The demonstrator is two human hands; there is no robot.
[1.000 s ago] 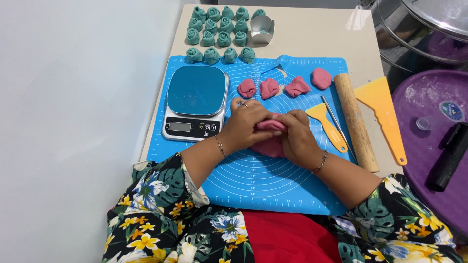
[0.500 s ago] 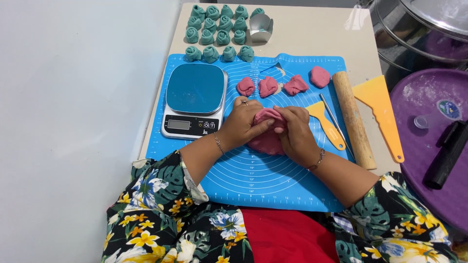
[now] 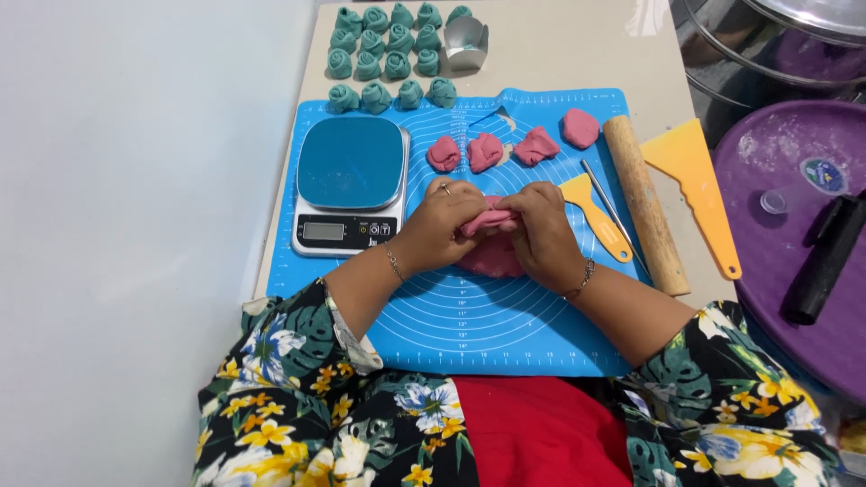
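My left hand (image 3: 444, 225) and my right hand (image 3: 539, 230) meet over a lump of pink dough (image 3: 492, 257) on the blue silicone mat (image 3: 478, 316). Both pinch a strip of that dough between the fingers, lifted a little above the main lump. Several small pink dough pieces (image 3: 487, 151) lie in a row just beyond my hands. A kitchen scale (image 3: 350, 185) with a blue top stands to the left of my left hand.
Several teal dough rosettes (image 3: 388, 54) sit at the table's far end beside a small metal cutter (image 3: 466, 42). Right of my hands lie a yellow scraper (image 3: 595, 215), a thin metal tool (image 3: 609, 207), a wooden rolling pin (image 3: 645, 203) and a larger yellow scraper (image 3: 695, 185). A purple tray (image 3: 794, 243) stands at the right.
My hands have shifted slightly on the pink dough, pulling a strip up from the lump. Everything else on the table stays put.
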